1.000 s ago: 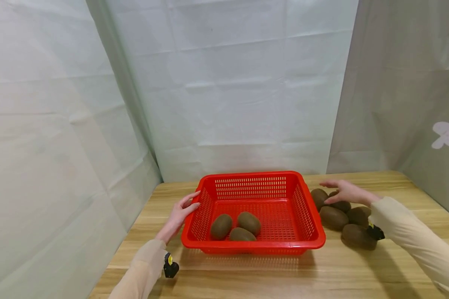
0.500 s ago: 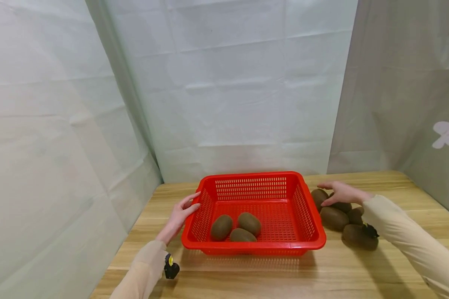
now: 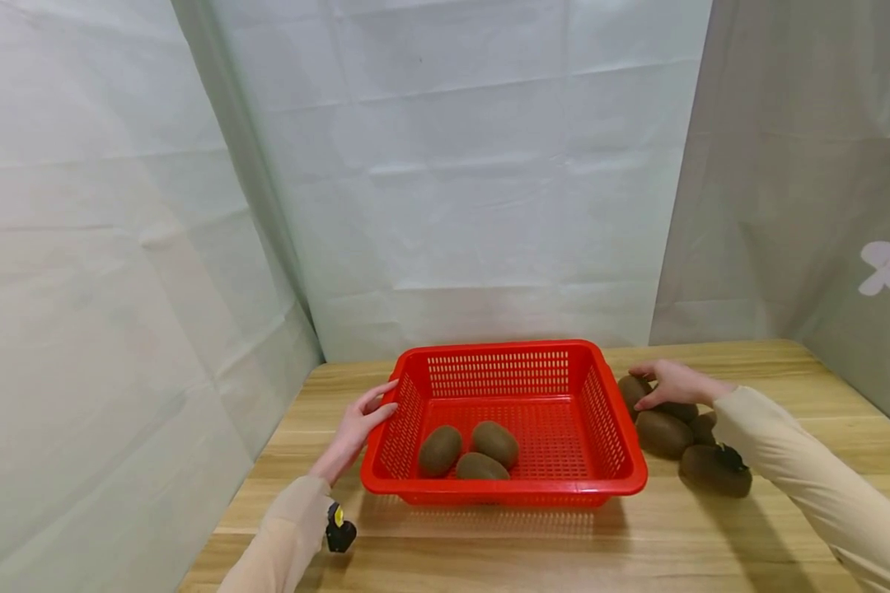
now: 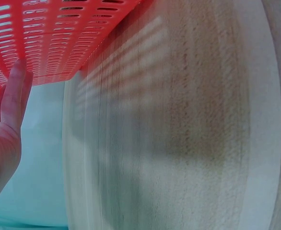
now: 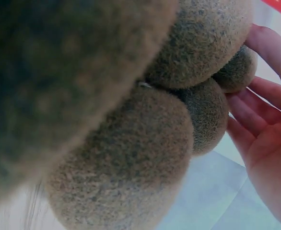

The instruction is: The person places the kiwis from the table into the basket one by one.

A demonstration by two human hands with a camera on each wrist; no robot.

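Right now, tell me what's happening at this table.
A person is working with kiwis and a red basket on a wooden table. The left hand rests with straight fingers against the basket's left wall. The right hand lies over the pile of kiwis beside the basket's right side, fingers on the farthest ones. Three kiwis already lie inside the basket.

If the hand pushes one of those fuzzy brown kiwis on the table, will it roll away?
Probably a little. The kiwi under the right hand is rounded and egg-shaped, so it would likely wobble off crookedly rather than roll straight. Its fuzzy skin, plain in the right wrist view, should keep it from slipping. The neighbouring kiwis and the red basket sit close and may stop it.
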